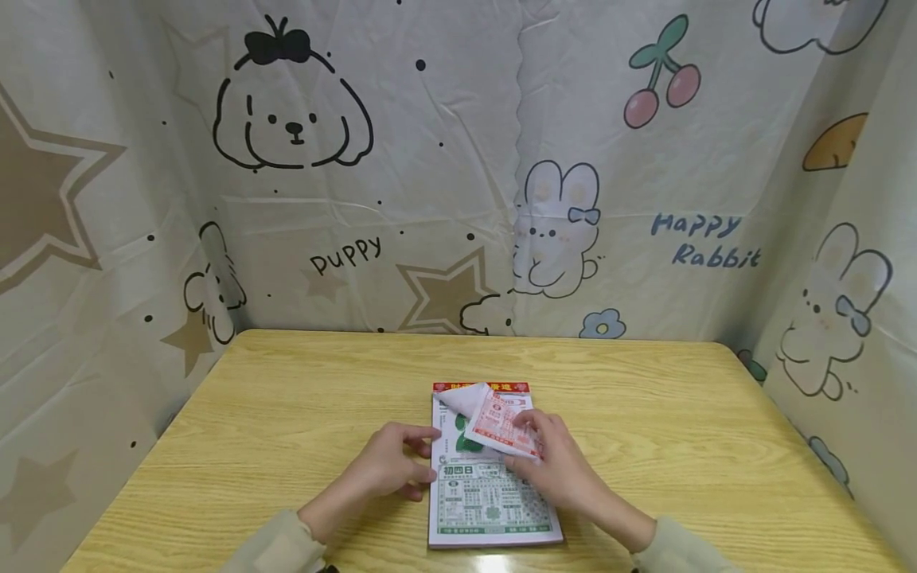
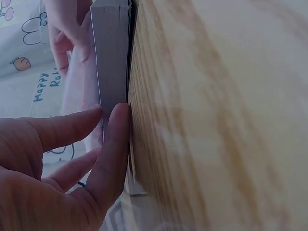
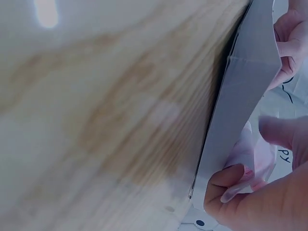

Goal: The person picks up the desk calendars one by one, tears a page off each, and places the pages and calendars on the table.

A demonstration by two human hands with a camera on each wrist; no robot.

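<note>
1. The calendar pad (image 1: 494, 501) lies flat on the table (image 1: 301, 398); a lifted, red-printed sheet (image 1: 497, 422) partly covers it.
2. The right hand (image 1: 555, 461) curls its fingers round that sheet, apparently keeping it raised.
3. The left hand (image 1: 394, 461), fingers spread, touches the pad's left edge, probably steadying it.

Wrist views dim, bluish; glare on tabletop (image 3: 110, 96).

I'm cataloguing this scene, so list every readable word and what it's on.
"puppy": wall cloth.
"Happy Rabbit": wall cloth.
"初四日": green-printed page.
"廣進": red strip topping the pad; other characters partly covered.
Too small or blurred: turned-up red-printed page, remaining green print.
</note>
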